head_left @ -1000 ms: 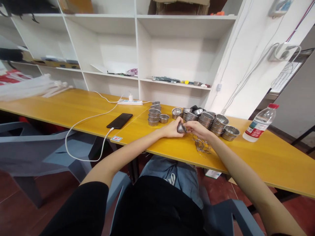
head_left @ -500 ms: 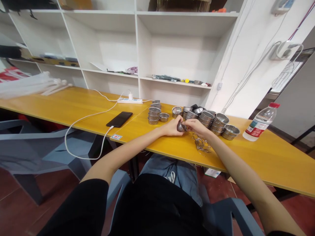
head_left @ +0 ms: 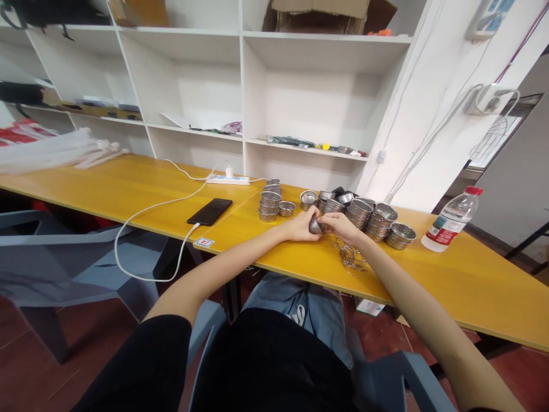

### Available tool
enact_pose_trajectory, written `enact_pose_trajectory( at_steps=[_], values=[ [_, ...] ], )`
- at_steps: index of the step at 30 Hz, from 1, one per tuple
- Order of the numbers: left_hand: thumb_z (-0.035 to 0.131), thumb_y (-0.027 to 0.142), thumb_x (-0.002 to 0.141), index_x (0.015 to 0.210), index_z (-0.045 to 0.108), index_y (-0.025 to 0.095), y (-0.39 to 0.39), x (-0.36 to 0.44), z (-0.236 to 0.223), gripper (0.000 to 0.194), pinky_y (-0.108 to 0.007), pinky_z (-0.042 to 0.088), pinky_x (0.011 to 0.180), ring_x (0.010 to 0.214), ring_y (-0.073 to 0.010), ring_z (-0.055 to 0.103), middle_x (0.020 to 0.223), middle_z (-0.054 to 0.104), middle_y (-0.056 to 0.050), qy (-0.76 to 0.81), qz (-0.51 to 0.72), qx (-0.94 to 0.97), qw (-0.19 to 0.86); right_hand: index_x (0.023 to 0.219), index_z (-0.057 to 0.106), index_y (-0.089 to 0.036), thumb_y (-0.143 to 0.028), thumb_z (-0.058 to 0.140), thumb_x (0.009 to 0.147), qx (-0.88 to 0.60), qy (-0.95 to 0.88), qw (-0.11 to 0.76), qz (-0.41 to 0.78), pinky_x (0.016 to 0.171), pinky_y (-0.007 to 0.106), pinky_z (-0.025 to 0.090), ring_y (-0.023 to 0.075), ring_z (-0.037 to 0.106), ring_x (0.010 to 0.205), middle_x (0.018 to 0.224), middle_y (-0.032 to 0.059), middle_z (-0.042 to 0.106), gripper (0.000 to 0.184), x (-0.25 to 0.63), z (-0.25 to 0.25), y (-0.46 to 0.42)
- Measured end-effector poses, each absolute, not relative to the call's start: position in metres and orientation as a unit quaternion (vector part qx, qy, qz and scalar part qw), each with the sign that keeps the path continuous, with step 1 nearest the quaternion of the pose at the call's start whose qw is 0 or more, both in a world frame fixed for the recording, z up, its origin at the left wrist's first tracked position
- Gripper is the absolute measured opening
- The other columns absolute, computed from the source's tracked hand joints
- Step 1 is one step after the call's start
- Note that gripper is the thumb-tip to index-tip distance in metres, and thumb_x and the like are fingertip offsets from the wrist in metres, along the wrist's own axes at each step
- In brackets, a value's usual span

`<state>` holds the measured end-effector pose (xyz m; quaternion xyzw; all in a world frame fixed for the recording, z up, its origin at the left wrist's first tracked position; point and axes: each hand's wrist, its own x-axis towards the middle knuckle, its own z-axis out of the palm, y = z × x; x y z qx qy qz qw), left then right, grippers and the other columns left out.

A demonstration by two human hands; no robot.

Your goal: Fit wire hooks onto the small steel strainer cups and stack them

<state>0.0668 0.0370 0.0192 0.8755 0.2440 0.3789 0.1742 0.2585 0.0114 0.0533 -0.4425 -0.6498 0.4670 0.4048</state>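
My left hand (head_left: pixel 301 224) is closed around a small perforated metal strainer cup (head_left: pixel 316 225), tilted on its side just above the table's front part. At the cup's right side, the fingers of my right hand (head_left: pixel 341 224) are pinched together; whatever is between them is too small to make out. Below my right hand lies a tangle of thin metal wire pieces (head_left: pixel 352 257). Behind both hands stand several more perforated cups, some stacked (head_left: pixel 359 210), with a smaller group (head_left: pixel 269 206) to the left.
A black phone (head_left: pixel 210 212) on a white charging cable lies left on the yellow table (head_left: pixel 141 189). Behind it is a white power strip (head_left: pixel 227 179). A clear bottle with a red cap (head_left: pixel 452 219) stands at the right. White shelves (head_left: pixel 240 86) rise behind the table.
The camera view has shifted slightly. My left hand still grips the cup, and my right fingers stay at its side with little visible movement.
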Motion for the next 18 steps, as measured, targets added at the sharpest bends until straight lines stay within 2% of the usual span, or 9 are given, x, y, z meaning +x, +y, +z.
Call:
enact_pose_trajectory(
  at_steps=[18],
  values=[
    [0.076, 0.036, 0.072, 0.105, 0.038, 0.024, 0.0376, 0.0653, 0.0210, 0.051, -0.030, 0.044, 0.071, 0.081, -0.0188, 0.058, 0.096, 0.059, -0.001, 0.244, 0.363, 0.886, 0.151, 0.057, 0.059, -0.017, -0.046, 0.087, 0.061, -0.429, -0.651, 0.408, 0.476, 0.058, 0.027, 0.032, 0.0096, 0.042, 0.058, 0.059, -0.0040, 0.050, 0.041, 0.2577, 0.0497, 0.0128]
  ],
)
